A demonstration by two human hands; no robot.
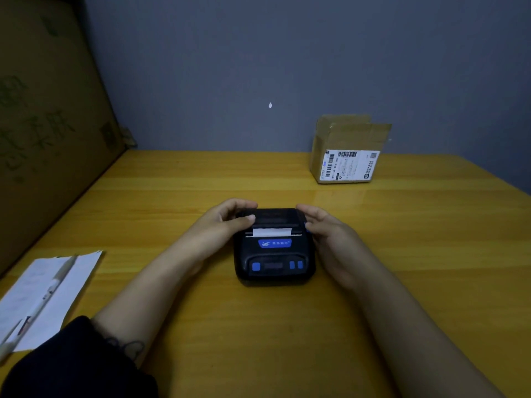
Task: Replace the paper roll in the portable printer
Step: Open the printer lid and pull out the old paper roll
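Observation:
A small black portable printer (pixel 274 254) with blue buttons and a blue logo lies flat in the middle of the yellow wooden table (pixel 258 326). Its lid is down, and a short white strip of paper (pixel 271 232) sticks out of the slot. My left hand (pixel 221 225) grips the printer's far left corner, thumb on the lid beside the paper. My right hand (pixel 324 228) cups the far right side, fingers against the casing near a blue side button. The roll inside is hidden.
An open cardboard box (pixel 346 156) with a shipping label stands at the back right against the grey wall. A large cardboard sheet (pixel 48 124) leans along the left. A white paper sheet with a pen (pixel 48 294) lies at the front left.

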